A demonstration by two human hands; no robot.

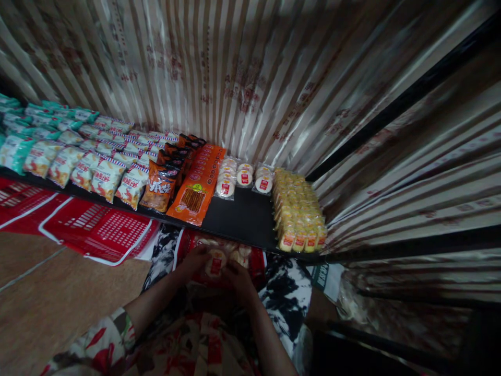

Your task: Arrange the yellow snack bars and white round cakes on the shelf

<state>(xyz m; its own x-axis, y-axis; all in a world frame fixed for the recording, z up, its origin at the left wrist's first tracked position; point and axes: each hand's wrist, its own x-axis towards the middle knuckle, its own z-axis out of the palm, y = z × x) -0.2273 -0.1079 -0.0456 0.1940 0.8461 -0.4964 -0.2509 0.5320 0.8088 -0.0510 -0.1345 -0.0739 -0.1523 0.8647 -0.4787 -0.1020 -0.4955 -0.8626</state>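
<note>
Red wrapping fills a bag (219, 261) resting on the person's lap, just below the front edge of a black shelf (242, 219). Both hands work at this bag. The left hand (193, 261) grips its left side, fingers curled over the edge. The right hand (238, 279) rests at its lower right; whether its fingers pinch anything cannot be told in the dim light. Between the two hands lies one round pale cake (215, 263) with a red label.

On the shelf, three short rows of the same cakes (245, 177) stand side by side, about three packs deep. To their right sits a block of yellow packs (299, 211), four across at the front. To their left runs one row of orange packs (199, 183), then a row of dark orange bags (162, 188), then many white and teal snack bags (78, 156), too many to count. Two red baskets (97, 230) lie on the floor at left.
</note>
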